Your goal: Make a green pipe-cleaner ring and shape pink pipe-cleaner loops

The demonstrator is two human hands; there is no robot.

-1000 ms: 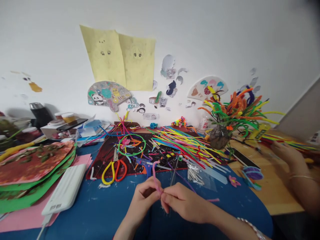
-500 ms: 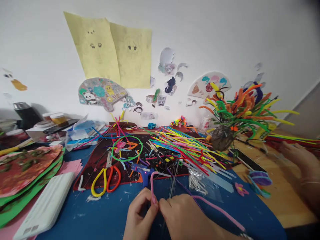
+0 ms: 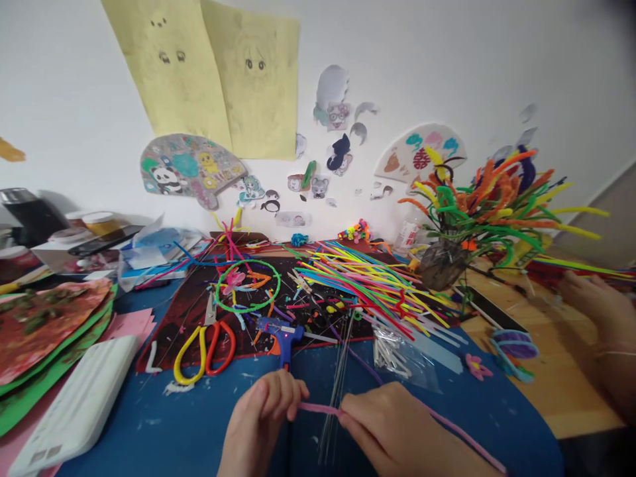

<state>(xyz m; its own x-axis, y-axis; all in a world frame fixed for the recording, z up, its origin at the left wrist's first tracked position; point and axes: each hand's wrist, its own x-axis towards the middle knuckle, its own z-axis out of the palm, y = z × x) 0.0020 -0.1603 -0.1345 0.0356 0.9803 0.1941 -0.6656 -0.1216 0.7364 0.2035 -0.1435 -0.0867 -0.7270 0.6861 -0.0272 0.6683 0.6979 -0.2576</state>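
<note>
A pink pipe cleaner (image 3: 320, 409) stretches between my two hands above the blue table mat. My left hand (image 3: 265, 411) has its fingers curled around one end. With a pinch, my right hand (image 3: 382, 424) grips it farther along, and the rest trails out to the lower right. Thin clear sticks (image 3: 338, 384) lie on the mat behind and below the taut stretch. Just beyond my left hand is a blue glue gun (image 3: 284, 336). To its left rest scissors (image 3: 205, 344) with one yellow and one red handle.
A heap of coloured pipe cleaners (image 3: 368, 281) lies behind, beside a green ring (image 3: 275, 301). Cotton swabs in a plastic bag (image 3: 392, 354) and a pink flower (image 3: 477, 366) are to the right. A white keyboard-like block (image 3: 74, 404) sits left. Another person's hand (image 3: 593, 308) is at far right.
My hands have moved apart, the left one leftward and the right one rightward. The bent, raised end of the pink pipe cleaner is now drawn straight between them. The view has tilted down slightly.
</note>
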